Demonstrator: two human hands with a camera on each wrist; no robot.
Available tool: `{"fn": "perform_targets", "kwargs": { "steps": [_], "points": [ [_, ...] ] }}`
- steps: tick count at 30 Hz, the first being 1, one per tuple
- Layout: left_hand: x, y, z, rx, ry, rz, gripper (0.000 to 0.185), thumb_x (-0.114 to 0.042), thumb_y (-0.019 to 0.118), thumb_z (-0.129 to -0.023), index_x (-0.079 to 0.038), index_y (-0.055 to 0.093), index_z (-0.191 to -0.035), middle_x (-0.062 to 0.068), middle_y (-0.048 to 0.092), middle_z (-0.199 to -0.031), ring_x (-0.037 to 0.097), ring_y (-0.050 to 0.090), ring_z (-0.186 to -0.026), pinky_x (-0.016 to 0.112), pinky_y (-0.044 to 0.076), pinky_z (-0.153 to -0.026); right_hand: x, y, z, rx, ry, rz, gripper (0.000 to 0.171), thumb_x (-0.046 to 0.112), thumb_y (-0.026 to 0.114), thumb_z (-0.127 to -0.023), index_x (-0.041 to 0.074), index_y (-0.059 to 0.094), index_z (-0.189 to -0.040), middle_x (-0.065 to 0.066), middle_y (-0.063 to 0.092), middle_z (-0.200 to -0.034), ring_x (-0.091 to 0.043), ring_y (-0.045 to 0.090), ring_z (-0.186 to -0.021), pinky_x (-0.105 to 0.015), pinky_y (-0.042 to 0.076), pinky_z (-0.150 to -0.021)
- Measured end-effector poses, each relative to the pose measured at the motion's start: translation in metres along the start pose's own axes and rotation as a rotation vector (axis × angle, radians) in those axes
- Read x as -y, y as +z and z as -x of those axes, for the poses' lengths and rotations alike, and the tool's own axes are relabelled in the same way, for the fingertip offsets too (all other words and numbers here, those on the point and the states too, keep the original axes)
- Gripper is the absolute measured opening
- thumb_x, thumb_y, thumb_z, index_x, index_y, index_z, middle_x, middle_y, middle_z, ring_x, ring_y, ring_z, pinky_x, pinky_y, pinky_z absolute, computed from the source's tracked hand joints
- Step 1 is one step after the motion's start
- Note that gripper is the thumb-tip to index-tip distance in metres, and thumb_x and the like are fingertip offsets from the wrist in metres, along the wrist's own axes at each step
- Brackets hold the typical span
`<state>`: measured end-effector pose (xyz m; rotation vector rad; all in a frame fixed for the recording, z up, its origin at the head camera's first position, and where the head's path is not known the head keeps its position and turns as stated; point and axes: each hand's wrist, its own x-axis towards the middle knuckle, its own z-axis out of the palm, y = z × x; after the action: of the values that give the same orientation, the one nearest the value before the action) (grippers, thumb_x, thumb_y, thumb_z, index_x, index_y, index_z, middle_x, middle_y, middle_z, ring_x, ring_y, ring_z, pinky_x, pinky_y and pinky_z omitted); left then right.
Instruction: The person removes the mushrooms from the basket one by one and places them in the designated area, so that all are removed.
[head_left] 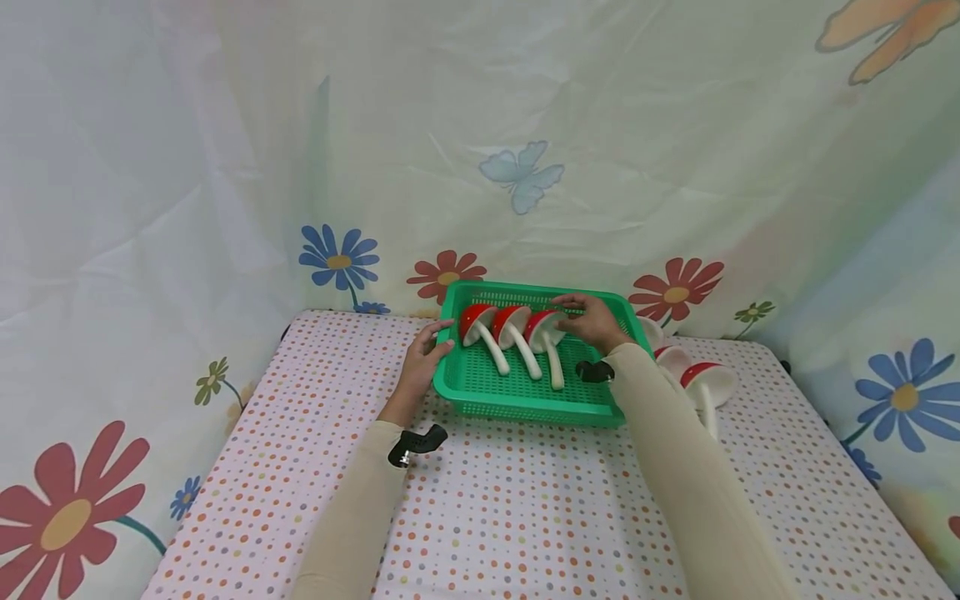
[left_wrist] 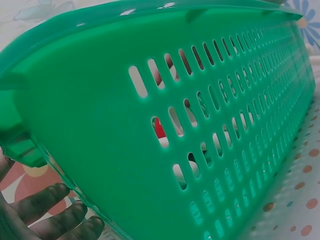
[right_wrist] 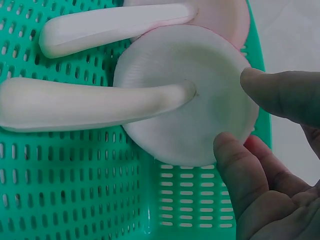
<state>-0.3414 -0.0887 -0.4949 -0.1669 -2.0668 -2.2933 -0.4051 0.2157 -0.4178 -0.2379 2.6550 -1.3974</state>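
In the head view my right hand [head_left: 592, 321] is at the rightmost of three red-and-white toy mushrooms [head_left: 556, 358] lying in a green plastic basket [head_left: 540, 408]. Seen from the right wrist, thumb and fingers bracket the rim of its pale cap [right_wrist: 175, 130], one fingertip on the pale underside; the stem points away from the hand. The other two mushrooms [head_left: 491, 350] [head_left: 527, 354] lie alongside, stems toward me. At the basket's left end, my left hand [head_left: 420, 362] touches the rim; the left wrist view shows fairly straight fingers [left_wrist: 55, 215] against the outer wall.
More red-and-white mushrooms [head_left: 712, 387] lie on the table right of the basket, partly behind my right forearm. A dotted cloth [head_left: 495, 517] covers the table. Flower-printed curtain [head_left: 517, 100] hangs close behind the basket and along both sides.
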Motion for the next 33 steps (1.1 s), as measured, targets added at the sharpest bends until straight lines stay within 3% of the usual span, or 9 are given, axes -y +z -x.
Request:
{"fn": "perform_targets", "kwargs": {
  "steps": [9,20,33],
  "points": [
    [-0.003,0.001,0.001,-0.018,-0.005,-0.020,0.040,-0.017,0.057,-0.100,-0.021,0.055,-0.139,0.014,0.050,-0.143,0.031,0.051,-0.131,0.051,0.044,-0.105,-0.001,0.003,-0.007,-0.003,0.008,0.033,0.041,0.005,0.062,-0.096,0.005,0.055,-0.136,-0.022,0.038,-0.152,-0.041,0.037,-0.140,-0.056,0.044,-0.104],
    [-0.001,-0.002,0.000,0.012,0.008,-0.008,0.042,-0.018,0.058,-0.100,-0.018,0.053,-0.142,0.017,0.050,-0.143,0.031,0.051,-0.130,0.048,0.044,-0.104,0.000,0.006,-0.010,0.003,0.021,0.086,0.037,0.006,0.059,-0.097,0.004,0.057,-0.134,-0.024,0.046,-0.145,-0.042,0.046,-0.131,-0.055,0.045,-0.102],
    [-0.002,0.001,0.000,-0.021,-0.004,-0.042,0.040,-0.018,0.057,-0.100,-0.022,0.055,-0.140,0.012,0.047,-0.147,0.032,0.049,-0.132,0.052,0.042,-0.106,-0.005,0.010,-0.017,-0.068,0.030,0.189,0.030,0.011,0.058,-0.097,0.004,0.065,-0.126,-0.025,0.058,-0.131,-0.040,0.057,-0.115,-0.050,0.051,-0.092]
  ]
}}
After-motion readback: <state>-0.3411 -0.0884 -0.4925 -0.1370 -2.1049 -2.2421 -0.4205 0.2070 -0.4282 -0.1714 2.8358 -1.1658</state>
